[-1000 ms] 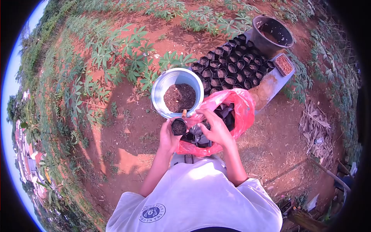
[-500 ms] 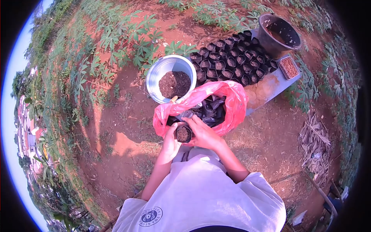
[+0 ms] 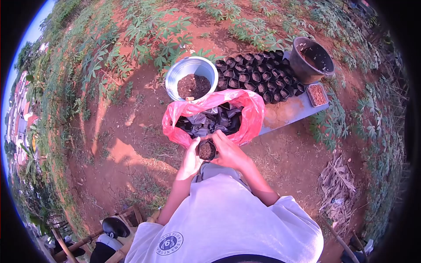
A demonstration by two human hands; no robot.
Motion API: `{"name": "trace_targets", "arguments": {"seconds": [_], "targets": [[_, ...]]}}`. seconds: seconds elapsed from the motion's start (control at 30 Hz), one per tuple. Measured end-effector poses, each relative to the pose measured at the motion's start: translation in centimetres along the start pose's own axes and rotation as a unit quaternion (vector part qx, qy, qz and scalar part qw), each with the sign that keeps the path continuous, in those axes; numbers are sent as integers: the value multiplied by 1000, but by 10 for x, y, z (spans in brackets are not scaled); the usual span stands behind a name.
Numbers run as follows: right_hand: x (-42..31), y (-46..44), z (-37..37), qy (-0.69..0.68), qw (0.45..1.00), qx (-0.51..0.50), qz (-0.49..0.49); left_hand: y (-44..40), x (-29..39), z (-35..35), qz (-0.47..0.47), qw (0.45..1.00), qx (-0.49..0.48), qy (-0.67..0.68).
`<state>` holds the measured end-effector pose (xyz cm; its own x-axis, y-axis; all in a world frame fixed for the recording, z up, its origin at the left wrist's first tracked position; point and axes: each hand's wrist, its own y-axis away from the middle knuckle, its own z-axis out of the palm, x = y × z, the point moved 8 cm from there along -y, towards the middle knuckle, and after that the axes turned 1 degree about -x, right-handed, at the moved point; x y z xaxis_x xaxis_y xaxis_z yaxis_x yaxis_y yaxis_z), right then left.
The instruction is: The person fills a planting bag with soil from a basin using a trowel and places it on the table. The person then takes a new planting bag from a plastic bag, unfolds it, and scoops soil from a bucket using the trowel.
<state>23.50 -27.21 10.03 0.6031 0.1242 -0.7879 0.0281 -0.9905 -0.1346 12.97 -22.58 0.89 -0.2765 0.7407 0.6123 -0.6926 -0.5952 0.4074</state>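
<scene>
the small round-mouthed bag of thin black plastic, filled with brown soil, sits in the grip: left hand clamped round its left side, right hand with fingers closed on its right edge. it should be light and soft-walled, likely to sag or spill if squeezed hard; best held round the sides, mouth up. its fill looks dry and crumbly. just beyond the grip, a translucent pink plastic sack gapes over crumpled black plastic bags; past that, leftward, a pale blue-white bucket holding dark soil; rightward, a grey-blue counter bearing packed rows of soil-filled black bags, a shallow clear tray of reddish grains and, farthest, a dark plastic tub
</scene>
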Motion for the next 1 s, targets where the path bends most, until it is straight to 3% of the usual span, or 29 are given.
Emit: {"name": "trace_targets", "arguments": {"seconds": [0.3, 0.5, 0.57, 0.87, 1.0], "targets": [[13, 87, -12, -32, 997, 43, 62, 32, -63, 39, -53, 995, -34, -75], [31, 108, -42, -68, 994, 55, 59, 29, -82, 65, -41, 994, -24, -98], [45, 110, -52, -72, 995, 46, 53, 22, -81, 68, 9, 989, 22, -146], [153, 119, -153, -82, 992, -40, 88, -75, -135, 144, -28, 969, 13, -245], [209, 123, -218, -31, 995, -71, 70, -133, -173, 196, -41, 980, 31, -192]]}}
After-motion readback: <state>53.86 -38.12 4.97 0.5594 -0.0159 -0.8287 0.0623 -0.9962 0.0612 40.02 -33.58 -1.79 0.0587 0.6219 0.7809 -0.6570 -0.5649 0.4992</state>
